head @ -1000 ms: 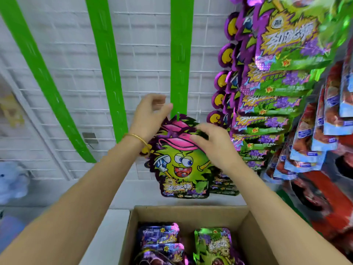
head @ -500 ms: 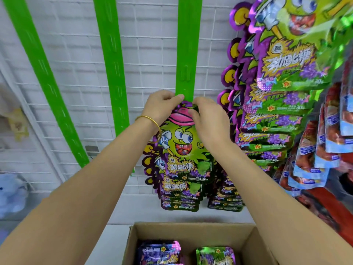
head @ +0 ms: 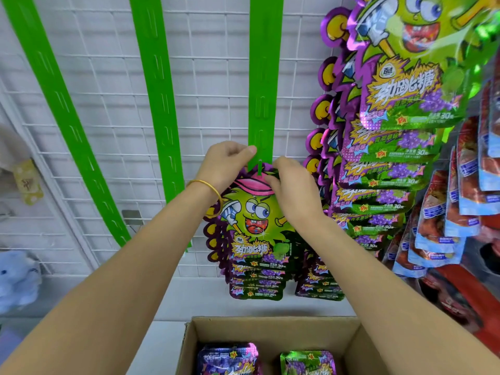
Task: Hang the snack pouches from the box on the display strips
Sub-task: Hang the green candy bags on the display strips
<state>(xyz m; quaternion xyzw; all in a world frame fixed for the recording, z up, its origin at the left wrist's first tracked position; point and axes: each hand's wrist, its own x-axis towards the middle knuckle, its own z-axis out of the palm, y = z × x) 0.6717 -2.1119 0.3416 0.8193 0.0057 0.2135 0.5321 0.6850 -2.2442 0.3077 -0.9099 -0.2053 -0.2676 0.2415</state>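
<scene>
Cardboard box (head: 270,328) sits nearest, open, with a purple pouch (head: 227,359) and a green pouch (head: 308,362) lying inside. Above it the left hand (head: 224,163), wearing a gold bangle (head: 208,186), pinches the lower part of the middle display strip (head: 263,77) between thumb and curled fingers. The right hand (head: 293,185) curls round the top of a snack pouch (head: 254,217) printed "劲跳糖" and "30", held against that strip where a green tab pokes out. More such pouches hang beneath it (head: 257,282) and on the full strip (head: 392,171) to the right. Behind is a white wire grid (head: 108,77).
</scene>
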